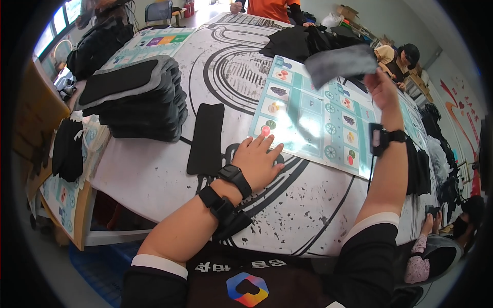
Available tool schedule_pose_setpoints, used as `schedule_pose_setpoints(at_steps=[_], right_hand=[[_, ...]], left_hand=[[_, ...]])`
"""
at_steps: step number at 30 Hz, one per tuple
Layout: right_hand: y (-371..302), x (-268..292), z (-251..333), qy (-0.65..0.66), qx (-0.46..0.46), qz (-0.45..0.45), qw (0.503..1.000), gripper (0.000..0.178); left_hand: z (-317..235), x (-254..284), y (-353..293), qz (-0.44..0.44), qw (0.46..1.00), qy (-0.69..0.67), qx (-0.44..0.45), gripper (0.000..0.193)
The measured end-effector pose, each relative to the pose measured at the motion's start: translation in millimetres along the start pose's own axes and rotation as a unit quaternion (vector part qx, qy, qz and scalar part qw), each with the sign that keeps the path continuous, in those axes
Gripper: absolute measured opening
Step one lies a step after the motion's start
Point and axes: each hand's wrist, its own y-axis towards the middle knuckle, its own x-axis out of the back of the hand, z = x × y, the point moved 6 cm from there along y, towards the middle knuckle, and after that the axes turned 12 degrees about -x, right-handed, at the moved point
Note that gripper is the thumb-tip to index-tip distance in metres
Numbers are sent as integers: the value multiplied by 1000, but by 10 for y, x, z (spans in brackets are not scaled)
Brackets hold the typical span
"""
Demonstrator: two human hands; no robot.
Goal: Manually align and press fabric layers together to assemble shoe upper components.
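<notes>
My right hand (381,88) is raised over the far right part of the table, its fingers closed on one end of a grey fabric pad (340,64). Motion blurs the pad, which hangs out to the left. My left hand (259,163) lies flat with fingers spread, fingertips at the near left edge of a glossy printed sheet (303,120) with fruit pictures. Left of that hand lies a long black fabric pad (206,138). Farther left stands a tall stack of grey and black pads (141,105).
The white table (308,215) has black line drawings and worn spots. Black cloth pieces (308,43) lie at its far side. Another printed sheet (154,43) is behind the stack. People stand or sit around: one in orange (269,9), others at the right.
</notes>
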Motion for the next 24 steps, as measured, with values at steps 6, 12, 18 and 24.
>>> schedule_pose_setpoints(at_steps=[6, 12, 18, 24], right_hand=[[-682, -53, 817, 4, 127, -110, 986, 22], [-1826, -133, 401, -5, 83, -87, 993, 24], [-2753, -495, -132, 68, 51, -89, 992, 30], [-3007, -1501, -483, 124, 64, -26, 990, 29]], left_hand=[[55, 9, -66, 0, 1000, -13, -10, 48], [178, 96, -48, 18, 983, -181, 28, 48], [-227, 648, 20, -127, 953, -272, -30, 71], [-852, 630, -200, -7, 692, -720, 49, 87]])
